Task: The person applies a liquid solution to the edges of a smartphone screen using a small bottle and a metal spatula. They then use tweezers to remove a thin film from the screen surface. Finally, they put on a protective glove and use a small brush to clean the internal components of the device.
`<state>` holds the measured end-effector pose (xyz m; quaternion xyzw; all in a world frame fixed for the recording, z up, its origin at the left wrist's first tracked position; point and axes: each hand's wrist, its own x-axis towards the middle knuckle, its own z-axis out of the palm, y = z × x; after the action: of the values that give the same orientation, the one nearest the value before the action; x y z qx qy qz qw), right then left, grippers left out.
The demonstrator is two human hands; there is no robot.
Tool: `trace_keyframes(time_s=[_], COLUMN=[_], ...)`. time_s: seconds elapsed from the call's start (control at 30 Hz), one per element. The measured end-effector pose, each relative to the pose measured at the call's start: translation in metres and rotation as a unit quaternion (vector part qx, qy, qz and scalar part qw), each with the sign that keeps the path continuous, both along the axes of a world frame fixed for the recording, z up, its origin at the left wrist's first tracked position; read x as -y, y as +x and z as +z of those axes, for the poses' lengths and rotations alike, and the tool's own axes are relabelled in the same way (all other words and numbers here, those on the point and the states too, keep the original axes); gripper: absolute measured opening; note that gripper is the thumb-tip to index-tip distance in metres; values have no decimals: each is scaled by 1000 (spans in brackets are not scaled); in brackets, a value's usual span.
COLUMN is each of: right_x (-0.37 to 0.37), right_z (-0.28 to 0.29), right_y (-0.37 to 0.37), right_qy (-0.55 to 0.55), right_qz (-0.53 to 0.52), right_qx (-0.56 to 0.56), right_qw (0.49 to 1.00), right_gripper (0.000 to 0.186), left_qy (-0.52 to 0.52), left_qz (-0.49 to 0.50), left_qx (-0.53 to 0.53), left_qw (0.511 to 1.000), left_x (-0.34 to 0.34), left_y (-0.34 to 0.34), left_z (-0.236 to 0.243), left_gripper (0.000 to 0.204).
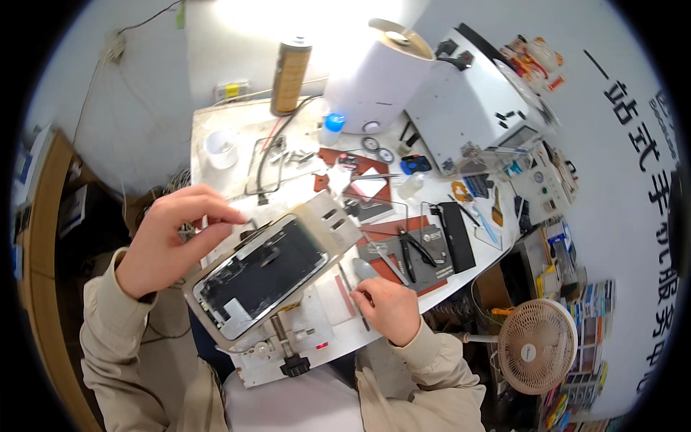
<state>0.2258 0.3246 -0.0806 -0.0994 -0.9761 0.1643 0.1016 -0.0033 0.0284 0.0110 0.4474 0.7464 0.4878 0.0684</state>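
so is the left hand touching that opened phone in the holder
Cannot tell. In the head view the left hand has its fingertips right at the upper edge of the opened phone in its holder plate, but neither contact nor a gap shows plainly.

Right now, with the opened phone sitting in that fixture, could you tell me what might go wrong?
The left hand pinches at the upper edge of the opened phone, whose insides lie exposed; a slip there could scrape them. The phone lies tilted in the pale holder, which juts past the clamp base, so a hard pull might tip it. The right hand rests by the metal tools, which a sleeve could sweep off the crowded table.
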Motion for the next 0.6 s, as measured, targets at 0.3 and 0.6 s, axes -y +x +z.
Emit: trace_keyframes(time_s=[0.3,0.6], right_x=[-126,-162], right_z=[18,-58], right_y=[-23,-204], right_qy=[27,376], right_qz=[-101,57], right_qx=[-162,-77], right_qw=[981,922], right_gripper=[17,6], left_qy=[52,73], left_qz=[166,134], left_qx=[188,167], left_qw=[967,974], left_x=[94,66], left_y=[-11,14], left_z=[-64,-34], left_gripper=[19,18])
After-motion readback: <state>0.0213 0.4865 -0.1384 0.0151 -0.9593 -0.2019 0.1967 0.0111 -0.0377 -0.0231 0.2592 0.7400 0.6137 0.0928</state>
